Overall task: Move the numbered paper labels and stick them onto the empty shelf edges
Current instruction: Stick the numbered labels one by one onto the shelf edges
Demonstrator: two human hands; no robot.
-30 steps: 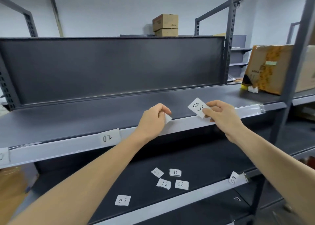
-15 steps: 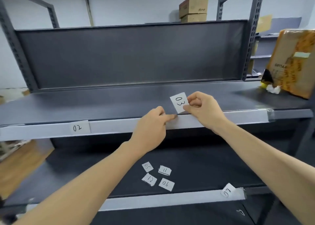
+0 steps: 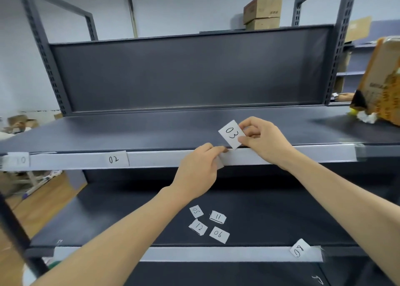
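Right hand [image 3: 266, 142] pinching label 03 [image 3: 231, 134], now lowered so its corner meets the shelf edge [image 3: 313, 154] beneath my grip; left hand [image 3: 199, 171] alongside pinches a pale flap [image 3: 219, 166]; sticking, I judge, comes next.

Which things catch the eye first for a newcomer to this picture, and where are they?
The right hand pinches a 03 label, its lower corner at the pale front edge of the upper shelf, and the left hand is at that edge beside it. A 02 label is stuck further left on the edge, and four loose labels lie on the lower shelf.
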